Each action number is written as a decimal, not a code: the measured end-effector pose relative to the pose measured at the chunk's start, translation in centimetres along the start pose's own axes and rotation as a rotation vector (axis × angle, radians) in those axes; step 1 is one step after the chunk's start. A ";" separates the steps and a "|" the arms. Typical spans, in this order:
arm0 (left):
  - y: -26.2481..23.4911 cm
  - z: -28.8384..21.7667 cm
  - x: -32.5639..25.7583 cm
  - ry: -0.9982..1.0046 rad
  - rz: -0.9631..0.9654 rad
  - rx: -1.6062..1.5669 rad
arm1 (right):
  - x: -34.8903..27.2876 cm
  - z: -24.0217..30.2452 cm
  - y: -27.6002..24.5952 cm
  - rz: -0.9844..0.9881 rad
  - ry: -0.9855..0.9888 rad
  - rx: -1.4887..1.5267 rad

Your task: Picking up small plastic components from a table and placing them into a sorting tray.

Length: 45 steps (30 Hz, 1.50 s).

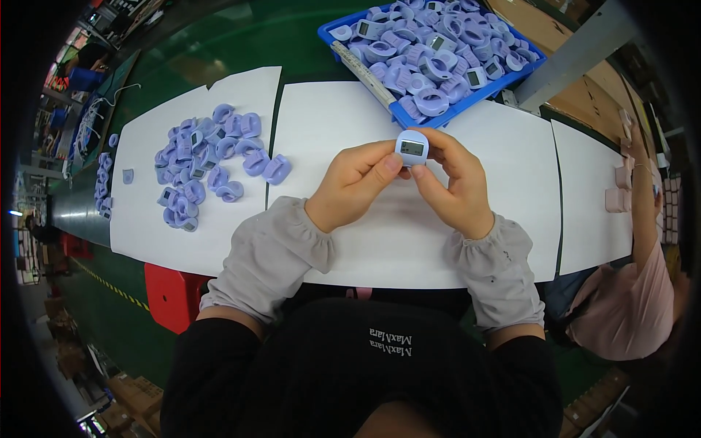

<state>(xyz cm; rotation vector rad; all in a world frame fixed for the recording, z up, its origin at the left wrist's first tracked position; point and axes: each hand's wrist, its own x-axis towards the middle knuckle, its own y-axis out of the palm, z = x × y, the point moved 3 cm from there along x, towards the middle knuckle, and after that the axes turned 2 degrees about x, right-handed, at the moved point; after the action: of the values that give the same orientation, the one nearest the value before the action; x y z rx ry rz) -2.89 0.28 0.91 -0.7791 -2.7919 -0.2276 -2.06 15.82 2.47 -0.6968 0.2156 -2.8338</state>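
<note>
Over the white work surface, both hands hold one small lavender device (412,147) with a rounded top and a little grey display turned up toward me. My left hand (355,184) grips its left side, the thumb pressed near the lower left edge of the display. On the other side, my right hand (458,179) has its fingers closed round the device and its thumb at the bottom edge. The back of the device is hidden. A loose pile of similar lavender devices (186,151) lies to the left, some with displays showing.
Beyond my hands stands a blue bin (467,114) heaped with lavender devices. White sheets (365,259) cover the table. A metal post (573,58) rises at the far right. At right, a co-worker's arm (644,208) reaches past pink pieces (618,200). A red stool (171,298) stands lower left.
</note>
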 end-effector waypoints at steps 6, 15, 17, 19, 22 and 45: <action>0.1 -0.2 0.1 -0.053 -0.014 -0.087 | -0.1 -0.1 0.4 -0.001 0.025 -0.077; 0.3 -0.4 0.0 -0.048 -0.010 -0.114 | -0.3 -0.3 0.3 -0.026 0.014 -0.076; 0.2 -0.3 0.0 -0.052 -0.005 -0.088 | -0.3 -0.3 0.4 -0.022 0.021 -0.064; 0.3 -0.2 0.0 -0.052 0.000 -0.094 | -0.3 -0.3 0.3 -0.038 0.007 -0.083; 0.1 -0.2 0.0 -0.057 0.004 -0.072 | -0.3 -0.4 0.3 -0.027 0.011 -0.072; -0.5 -0.1 0.0 -0.092 0.073 0.008 | -0.1 -0.2 0.5 0.006 -0.010 -0.080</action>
<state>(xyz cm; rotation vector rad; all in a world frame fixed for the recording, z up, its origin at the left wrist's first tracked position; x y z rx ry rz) -3.08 -0.14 0.95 -0.9100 -2.8413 -0.1712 -1.96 15.40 2.15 -0.7254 0.3307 -2.8292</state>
